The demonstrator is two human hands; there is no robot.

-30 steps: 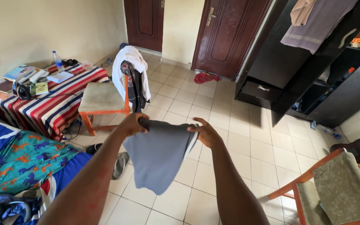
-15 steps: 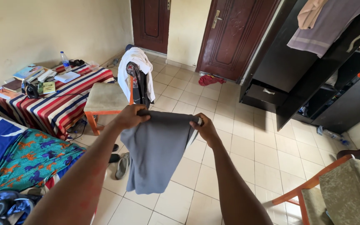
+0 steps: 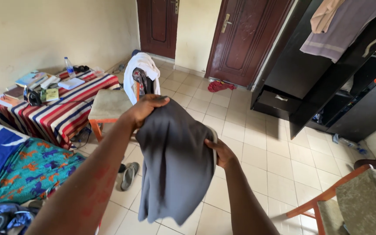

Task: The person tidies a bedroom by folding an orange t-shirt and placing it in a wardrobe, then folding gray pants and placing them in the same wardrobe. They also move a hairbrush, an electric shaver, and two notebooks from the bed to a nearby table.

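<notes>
grey garment [image 3: 175, 165]: hangs in the middle of the frame, above the tiled floor [image 3: 257, 148], draped down from both hands
left hand [image 3: 146, 109]: raised just left of centre, fingers closed on the garment's top edge
right hand [image 3: 220, 152]: lower, right of centre, fingers clamped on the garment's side edge
desk [image 3: 62, 111]: left of frame, striped cloth, books and a bottle on it
chair [image 3: 114, 106]: beside the desk, white cloth over its back
wardrobe [image 3: 327, 82]: upper right, dark, open

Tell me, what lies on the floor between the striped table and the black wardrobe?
In the head view, between striped table and black wardrobe: an orange chair draped with clothes, then bare tiles.
</notes>
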